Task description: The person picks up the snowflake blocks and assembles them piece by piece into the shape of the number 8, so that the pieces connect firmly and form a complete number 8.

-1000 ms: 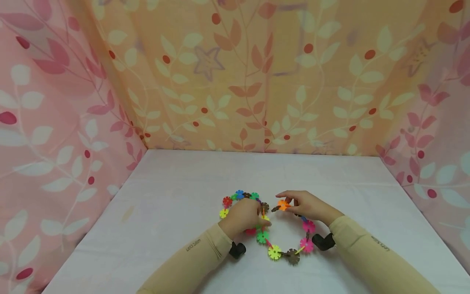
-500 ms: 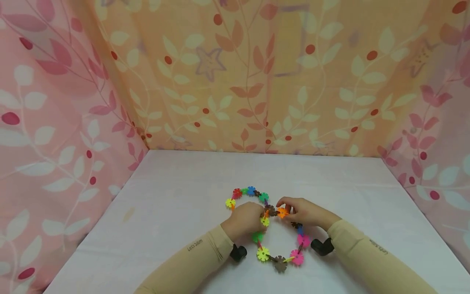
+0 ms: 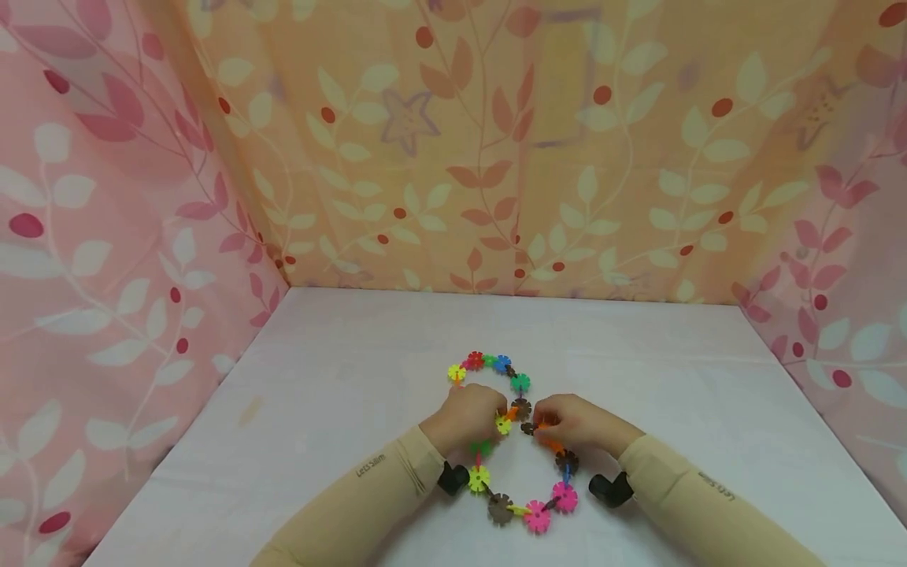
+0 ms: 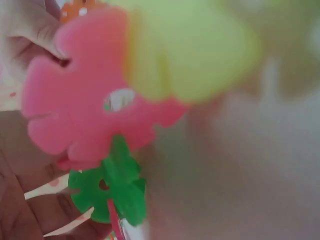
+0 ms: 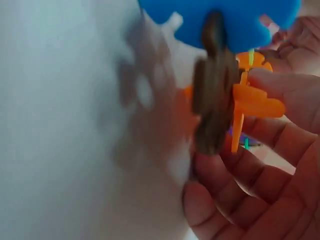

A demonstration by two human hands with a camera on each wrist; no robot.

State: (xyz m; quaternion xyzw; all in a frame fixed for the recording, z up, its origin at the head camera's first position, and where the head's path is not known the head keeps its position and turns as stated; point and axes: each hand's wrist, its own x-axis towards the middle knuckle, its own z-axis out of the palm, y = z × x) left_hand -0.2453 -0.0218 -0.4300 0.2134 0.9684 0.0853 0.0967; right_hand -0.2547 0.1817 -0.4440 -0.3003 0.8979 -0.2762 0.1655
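Note:
A chain of colourful plastic snowflake discs lies in two loops, its upper loop topped by a red disc [image 3: 475,361]. My left hand [image 3: 469,413] grips the chain where the loops meet, beside a yellow disc [image 3: 503,425]. Close up in the left wrist view are a pink disc [image 4: 75,100] and a green disc [image 4: 90,192], between the fingers. My right hand [image 3: 581,421] pinches an orange disc [image 5: 257,102] near the chain's end. From its fingertips a small brown disc [image 3: 527,428] sticks out, just below a larger brown disc [image 3: 521,408].
White cloth covers the table [image 3: 354,346]. Floral curtains [image 3: 453,157] stand behind it and on both sides. A black wrist camera [image 3: 611,490] sits by the right wrist, another [image 3: 453,478] by the left.
The upper loop has shifted right and away, while the lower loop has swung left and nearer. My right hand has come down and left with the orange disc. My left hand still grips the chain.

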